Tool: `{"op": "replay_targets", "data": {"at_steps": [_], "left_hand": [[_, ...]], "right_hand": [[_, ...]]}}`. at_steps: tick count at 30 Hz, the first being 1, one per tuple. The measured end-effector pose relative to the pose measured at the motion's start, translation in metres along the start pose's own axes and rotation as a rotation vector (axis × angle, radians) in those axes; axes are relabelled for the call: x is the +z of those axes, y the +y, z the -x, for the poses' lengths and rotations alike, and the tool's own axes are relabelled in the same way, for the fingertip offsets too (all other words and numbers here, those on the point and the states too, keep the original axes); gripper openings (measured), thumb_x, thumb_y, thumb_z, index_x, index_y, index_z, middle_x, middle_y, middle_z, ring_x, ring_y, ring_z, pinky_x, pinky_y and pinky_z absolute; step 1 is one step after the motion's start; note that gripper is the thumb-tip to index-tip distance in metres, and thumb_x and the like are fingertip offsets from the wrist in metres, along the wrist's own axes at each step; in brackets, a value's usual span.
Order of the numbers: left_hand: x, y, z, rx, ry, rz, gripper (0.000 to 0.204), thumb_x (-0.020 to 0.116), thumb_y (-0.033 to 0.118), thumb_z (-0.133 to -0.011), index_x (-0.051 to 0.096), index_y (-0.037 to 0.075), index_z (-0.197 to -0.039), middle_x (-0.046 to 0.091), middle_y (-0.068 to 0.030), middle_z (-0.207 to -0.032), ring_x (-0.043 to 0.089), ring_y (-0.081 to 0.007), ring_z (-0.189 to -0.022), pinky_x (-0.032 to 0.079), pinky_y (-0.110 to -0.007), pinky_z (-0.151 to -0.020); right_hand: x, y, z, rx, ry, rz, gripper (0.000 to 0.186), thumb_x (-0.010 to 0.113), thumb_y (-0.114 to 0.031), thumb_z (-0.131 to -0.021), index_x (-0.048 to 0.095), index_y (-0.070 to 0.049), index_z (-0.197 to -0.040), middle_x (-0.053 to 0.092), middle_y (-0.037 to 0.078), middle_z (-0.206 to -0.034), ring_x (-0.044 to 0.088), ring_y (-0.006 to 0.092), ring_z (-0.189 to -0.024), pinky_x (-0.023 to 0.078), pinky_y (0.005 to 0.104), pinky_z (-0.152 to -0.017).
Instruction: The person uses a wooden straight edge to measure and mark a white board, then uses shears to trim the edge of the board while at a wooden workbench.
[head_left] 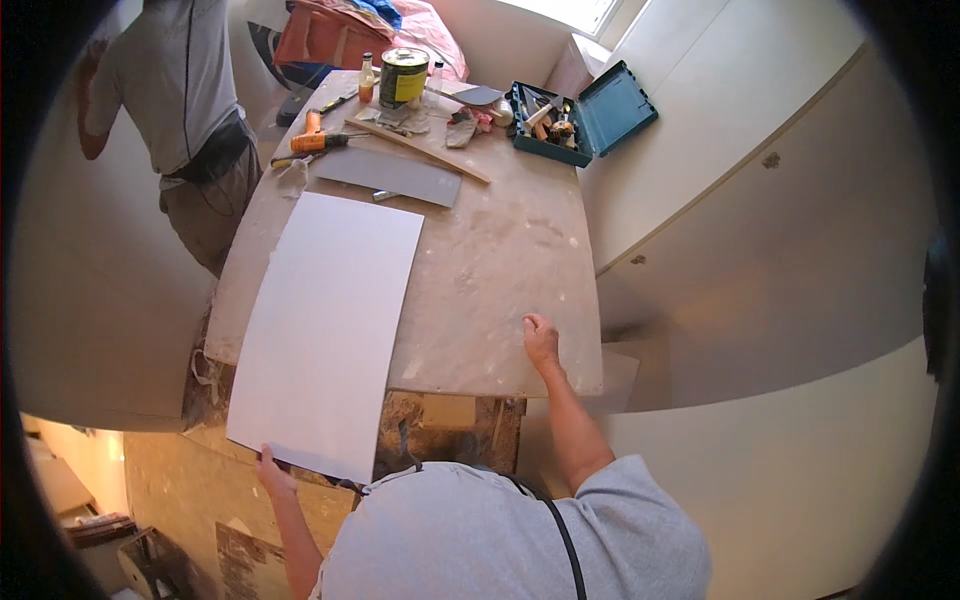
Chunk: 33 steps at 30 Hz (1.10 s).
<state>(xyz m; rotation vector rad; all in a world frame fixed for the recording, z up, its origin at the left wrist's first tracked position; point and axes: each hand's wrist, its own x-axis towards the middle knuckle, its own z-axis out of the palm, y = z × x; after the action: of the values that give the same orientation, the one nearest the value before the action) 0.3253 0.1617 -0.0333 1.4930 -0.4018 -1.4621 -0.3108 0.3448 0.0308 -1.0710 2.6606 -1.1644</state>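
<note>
A white rectangular panel (325, 320) lies lengthwise on the left side of the worktable (490, 290), its near end jutting past the table's front edge toward my body. My left hand (274, 474) grips that near end at its left corner, thumb on top and the other fingers hidden underneath. Over the right part of the tabletop, apart from the panel, my right hand (541, 341) is closed with its fingertips drawn together. Whatever it may hold is too small to make out.
Beyond the panel lie a grey board (390, 177), a wooden strip (420, 150) and an orange drill (318, 135). A tin can (404, 78), a small bottle (367, 80) and an open teal toolbox (550, 125) stand at the back. Another person (185, 110) stands at the far left.
</note>
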Motion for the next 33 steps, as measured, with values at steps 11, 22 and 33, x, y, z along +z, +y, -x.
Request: {"op": "replay_targets", "data": {"at_steps": [11,22,33], "left_hand": [[0.186,-0.012,0.141,0.694,-0.170,-0.566,0.053,0.066,0.017,-0.098,0.046,0.000,-0.144,0.059,-0.0089,-0.112,0.057,-0.0182,-0.101,0.049,-0.029,-0.089],[0.537,-0.098,0.164,1.180,-1.132,-1.208,0.056,0.073,0.032,-0.091,0.054,0.004,-0.136,0.047,-0.0267,-0.143,0.046,-0.0433,-0.133,0.039,-0.048,-0.111],[0.719,-0.175,0.065,1.345,-0.912,-1.299,0.066,0.063,0.048,-0.095,0.049,0.005,-0.143,0.036,-0.0295,-0.153,0.035,-0.0456,-0.141,0.029,-0.051,-0.118]], "right_hand": [[-0.023,0.112,-0.111,-0.055,0.088,0.081,0.023,0.061,-0.022,-0.095,0.070,-0.001,-0.100,0.066,0.021,-0.101,0.061,0.0386,-0.100,0.049,0.0462,-0.091],[-0.013,0.106,-0.089,-0.051,0.242,0.165,0.029,0.065,-0.024,-0.091,0.064,-0.004,-0.111,0.055,0.018,-0.114,0.054,0.0370,-0.109,0.044,0.0472,-0.097],[-0.011,0.107,-0.096,-0.044,0.156,0.240,0.035,0.070,-0.027,-0.087,0.064,-0.002,-0.111,0.055,0.018,-0.118,0.054,0.0381,-0.110,0.043,0.0475,-0.097]]}}
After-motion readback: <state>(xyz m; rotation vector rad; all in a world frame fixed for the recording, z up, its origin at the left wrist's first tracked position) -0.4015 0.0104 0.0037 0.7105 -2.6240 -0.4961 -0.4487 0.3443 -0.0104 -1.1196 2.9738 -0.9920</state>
